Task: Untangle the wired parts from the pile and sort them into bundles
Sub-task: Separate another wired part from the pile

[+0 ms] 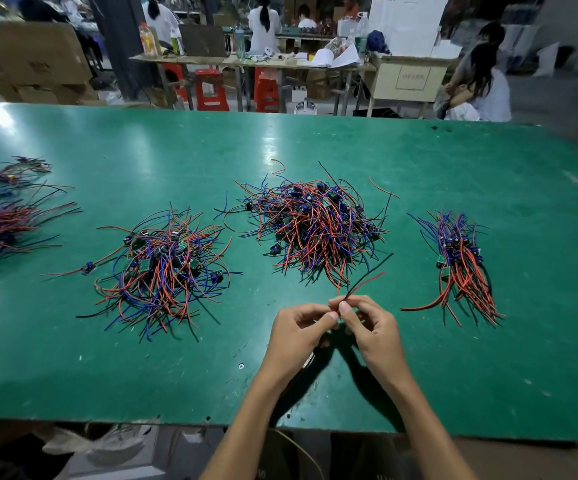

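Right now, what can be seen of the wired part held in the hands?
The wired part shows one black and one red thin insulated lead, rising up and rightward from the fingertips above the green table. The left hand and right hand pinch its lower end together. Any component on it is hidden.

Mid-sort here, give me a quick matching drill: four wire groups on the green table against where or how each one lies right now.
Things:
1. big tangled pile
2. aligned bundle
3. loose heap
4. red and black wire pair

Places or states:
A. pinched by both hands
B. table centre, far from the hands
C. right of the hands
D. left of the hands

Pairs: 1-B, 2-C, 3-D, 4-A
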A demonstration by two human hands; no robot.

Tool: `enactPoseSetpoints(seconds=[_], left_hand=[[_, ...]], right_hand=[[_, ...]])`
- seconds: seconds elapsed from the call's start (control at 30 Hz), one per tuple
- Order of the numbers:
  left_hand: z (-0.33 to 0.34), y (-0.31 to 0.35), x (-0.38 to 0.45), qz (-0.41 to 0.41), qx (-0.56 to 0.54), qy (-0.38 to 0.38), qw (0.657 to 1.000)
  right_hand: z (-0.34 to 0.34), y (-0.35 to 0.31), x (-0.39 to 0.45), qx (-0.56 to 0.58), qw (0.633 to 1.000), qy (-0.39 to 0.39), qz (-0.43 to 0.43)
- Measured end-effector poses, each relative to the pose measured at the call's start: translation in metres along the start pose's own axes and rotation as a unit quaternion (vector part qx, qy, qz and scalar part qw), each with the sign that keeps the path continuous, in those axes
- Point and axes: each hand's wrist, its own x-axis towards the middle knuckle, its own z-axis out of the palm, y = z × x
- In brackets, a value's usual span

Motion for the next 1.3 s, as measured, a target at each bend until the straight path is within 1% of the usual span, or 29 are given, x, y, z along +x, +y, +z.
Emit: enactPoseSetpoints(seconds=[0.2, 0.43, 0.57, 0.7, 0.8, 0.87, 1.03, 1.17, 1.3], left_hand=[[0.0, 0.005, 0.003, -0.02, -0.021, 0.006, 1.0], [0.005, -0.002, 0.002, 0.018, 0.019, 0.012, 1.0], [0.007, -0.002, 0.001, 0.038, 0.048, -0.015, 0.998], [0.004, -0.001, 0.002, 0.022, 0.056, -0.039, 0.997], [0.001, 0.003, 0.001, 0.01, 0.06, -0.061, 0.996], [-0.002, 0.005, 0.0, 0.003, 0.066, -0.072, 0.995], [-0.01, 0.008, -0.003, 0.005, 0.073, -0.106, 0.992], [-0.015, 0.01, -0.004, 0.0, 0.075, -0.132, 0.988], [-0.016, 0.012, -0.005, -0.009, 0.069, -0.153, 0.986]], right_hand=[[-0.001, -0.002, 0.0, 0.001, 1.0, 0.004, 0.005], [0.003, 0.001, 0.0, 0.042, 0.998, 0.017, 0.031], [0.002, -0.002, 0.001, 0.095, 0.993, 0.028, 0.059], [-0.001, -0.002, 0.006, 0.12, 0.988, 0.056, 0.083], [-0.001, -0.004, 0.009, 0.164, 0.977, 0.085, 0.103], [-0.001, -0.005, 0.01, 0.175, 0.974, 0.092, 0.113], [-0.005, -0.009, 0.016, 0.247, 0.95, 0.134, 0.138], [-0.006, -0.011, 0.016, 0.269, 0.94, 0.147, 0.147], [-0.008, -0.011, 0.017, 0.305, 0.923, 0.177, 0.152]])
